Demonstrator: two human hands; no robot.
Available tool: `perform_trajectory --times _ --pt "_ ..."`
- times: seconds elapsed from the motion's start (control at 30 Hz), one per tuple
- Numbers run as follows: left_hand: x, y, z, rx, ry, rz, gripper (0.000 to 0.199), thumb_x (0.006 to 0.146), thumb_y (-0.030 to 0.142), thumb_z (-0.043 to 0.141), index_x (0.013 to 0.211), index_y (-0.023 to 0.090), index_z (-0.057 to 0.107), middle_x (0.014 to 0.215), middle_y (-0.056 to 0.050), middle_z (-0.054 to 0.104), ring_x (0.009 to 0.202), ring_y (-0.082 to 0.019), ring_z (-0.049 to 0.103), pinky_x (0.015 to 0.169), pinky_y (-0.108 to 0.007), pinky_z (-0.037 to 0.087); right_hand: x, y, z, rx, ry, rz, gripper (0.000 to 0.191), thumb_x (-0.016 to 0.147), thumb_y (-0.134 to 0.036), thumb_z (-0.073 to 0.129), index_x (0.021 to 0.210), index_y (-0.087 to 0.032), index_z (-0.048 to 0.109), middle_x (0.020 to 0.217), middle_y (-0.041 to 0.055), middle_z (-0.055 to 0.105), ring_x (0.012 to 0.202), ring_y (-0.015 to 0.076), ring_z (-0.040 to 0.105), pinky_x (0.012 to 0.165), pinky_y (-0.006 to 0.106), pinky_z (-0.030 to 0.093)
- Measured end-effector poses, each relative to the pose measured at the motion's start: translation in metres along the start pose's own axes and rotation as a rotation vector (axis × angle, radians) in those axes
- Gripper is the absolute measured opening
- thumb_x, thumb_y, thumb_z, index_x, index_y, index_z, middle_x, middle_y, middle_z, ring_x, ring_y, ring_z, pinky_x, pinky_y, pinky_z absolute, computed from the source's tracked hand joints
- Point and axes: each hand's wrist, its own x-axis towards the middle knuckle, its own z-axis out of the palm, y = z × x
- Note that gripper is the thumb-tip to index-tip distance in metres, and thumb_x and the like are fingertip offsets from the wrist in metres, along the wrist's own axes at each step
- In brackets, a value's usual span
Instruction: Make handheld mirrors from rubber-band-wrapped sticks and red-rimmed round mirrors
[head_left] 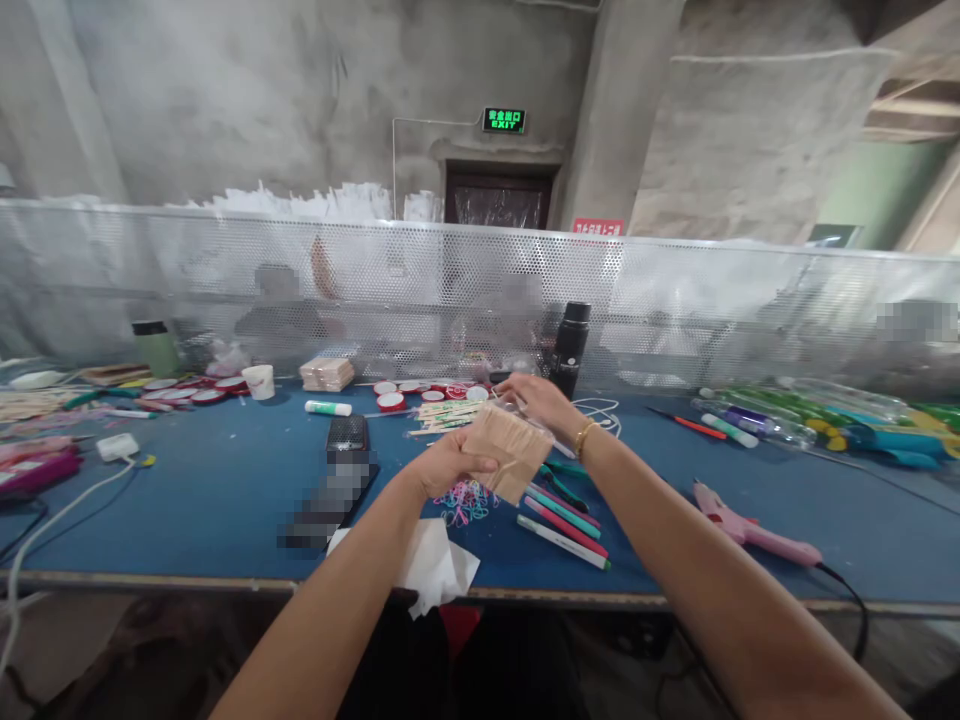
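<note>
My left hand (446,464) is closed around the near left edge of a flat square wooden piece (510,455), its thumb lying across the face. The piece is tilted and held above the blue table. Just past its far edge is my right hand (541,402), fingers bent and pressed together; what they grip is partly hidden. Beneath the piece lie a heap of small coloured rubber bands (466,503), several marker pens (564,542) and dark green-handled pliers (564,484). A loose white paper (439,565) rests at the table's front edge.
A black phone (330,505), a glue stick (328,408) and a stack of wooden squares (327,374) are on the left. Behind my right hand stands a black bottle (571,350). A pink glue gun (757,530) with a cord lies right. A perforated metal screen (420,300) borders the back.
</note>
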Motion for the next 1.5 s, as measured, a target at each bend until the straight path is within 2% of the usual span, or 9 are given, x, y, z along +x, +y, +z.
perform_trajectory --times 0.1,0.17,0.23,0.47,0.6,0.73,0.97,1.27,1.5 --pt "0.004 -0.005 -0.002 0.075 -0.022 0.038 0.055 0.058 0.028 0.096 0.108 0.016 0.077 0.107 -0.012 0.079 0.102 -0.027 0.073 0.093 -0.038 0.054 -0.01 -0.016 -0.025 0.027 0.309 -0.013 0.06 0.106 -0.056 0.023 0.102 -0.018 0.07 0.101 0.0105 0.074 0.087 0.0199 0.069 0.076 0.034 0.055" --pt "0.007 -0.007 -0.004 0.102 -0.007 0.066 0.059 0.058 0.031 0.096 0.111 0.016 0.077 0.109 -0.012 0.079 0.105 -0.029 0.073 0.095 -0.041 0.053 -0.029 -0.032 -0.033 -0.023 0.625 -0.153 0.048 0.103 -0.055 0.037 0.097 -0.021 0.07 0.099 0.0086 0.074 0.091 0.0208 0.068 0.082 0.035 0.053" --pt "0.008 -0.006 -0.003 0.112 0.031 0.086 0.061 0.057 0.032 0.096 0.113 0.017 0.076 0.108 -0.01 0.079 0.106 -0.029 0.073 0.096 -0.041 0.053 -0.053 -0.048 -0.034 -0.16 0.694 -0.283 0.038 0.102 -0.05 0.045 0.092 -0.023 0.07 0.095 0.0076 0.073 0.092 0.0225 0.067 0.087 0.038 0.051" --pt "0.007 0.001 0.004 0.165 0.134 0.17 0.047 0.055 0.026 0.095 0.097 0.015 0.078 0.087 -0.004 0.077 0.081 -0.02 0.071 0.08 -0.032 0.053 -0.08 -0.062 -0.018 -0.613 0.165 -0.406 0.031 0.083 -0.044 0.076 0.107 -0.023 0.071 0.115 0.0116 0.073 0.113 0.0341 0.06 0.101 0.048 0.041" --pt "0.009 0.0 0.002 0.164 0.187 0.179 0.044 0.053 0.026 0.095 0.091 0.015 0.076 0.083 -0.002 0.075 0.076 -0.017 0.068 0.076 -0.029 0.052 -0.079 -0.06 -0.018 -0.665 0.052 -0.371 0.014 0.087 -0.03 0.072 0.077 -0.023 0.065 0.091 0.0057 0.073 0.095 0.0267 0.061 0.09 0.04 0.039" --pt "0.01 -0.001 -0.002 0.174 0.17 0.149 0.044 0.052 0.03 0.095 0.087 0.013 0.074 0.079 -0.002 0.073 0.072 -0.017 0.066 0.073 -0.03 0.051 -0.094 -0.064 -0.02 -0.558 -0.117 -0.443 0.016 0.094 -0.027 0.063 0.078 -0.022 0.062 0.079 0.0036 0.069 0.079 0.0206 0.06 0.078 0.033 0.04" --pt "0.012 -0.005 -0.002 0.25 0.162 0.077 0.039 0.054 0.021 0.091 0.089 0.016 0.075 0.078 0.0 0.073 0.07 -0.016 0.064 0.071 -0.028 0.048 -0.086 -0.046 -0.038 -0.553 -0.15 -0.278 0.034 0.091 -0.014 0.05 0.114 -0.023 0.073 0.113 0.0085 0.076 0.101 0.0244 0.068 0.089 0.036 0.048" --pt "-0.001 0.015 0.008 0.606 0.103 0.053 0.059 0.051 0.019 0.092 0.106 0.019 0.07 0.094 -0.002 0.073 0.087 -0.022 0.065 0.075 -0.029 0.048 -0.063 -0.019 -0.04 -0.401 -0.34 -0.074 0.023 0.081 -0.042 0.075 0.091 -0.022 0.078 0.083 0.0039 0.075 0.075 0.0221 0.064 0.072 0.033 0.045" --pt "-0.002 0.015 0.011 0.569 0.124 0.012 0.061 0.046 0.017 0.094 0.1 0.019 0.067 0.089 -0.002 0.071 0.085 -0.023 0.066 0.072 -0.029 0.047 -0.065 0.003 -0.017 -0.112 -0.322 -0.003 0.03 0.078 -0.045 0.073 0.094 -0.02 0.071 0.093 0.0041 0.071 0.085 0.0205 0.06 0.079 0.032 0.048"
